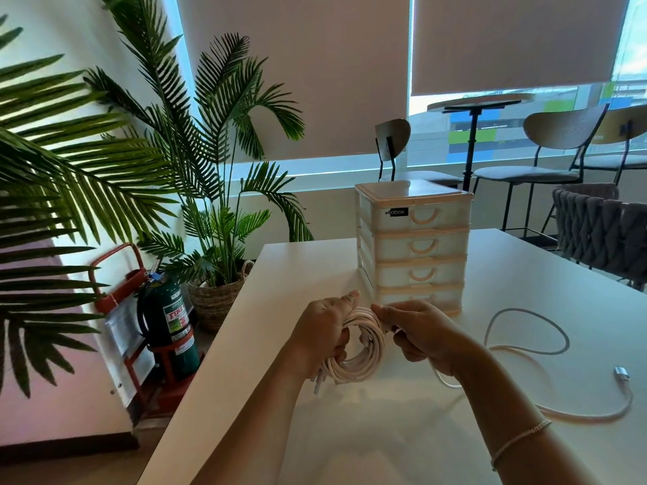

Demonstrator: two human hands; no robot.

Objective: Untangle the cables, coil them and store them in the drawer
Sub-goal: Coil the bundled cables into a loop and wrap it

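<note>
Above the worktop's (280, 432) near edge, the left hand (324, 330) grips a white cable coil (364, 358); the right hand (418, 332) pinches its strand. The drawer unit (413, 246) stands behind, drawers closed.

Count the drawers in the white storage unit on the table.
4, stacked one above another: top, second, third, and bottom, partly hidden behind the right hand. All look closed.
</note>
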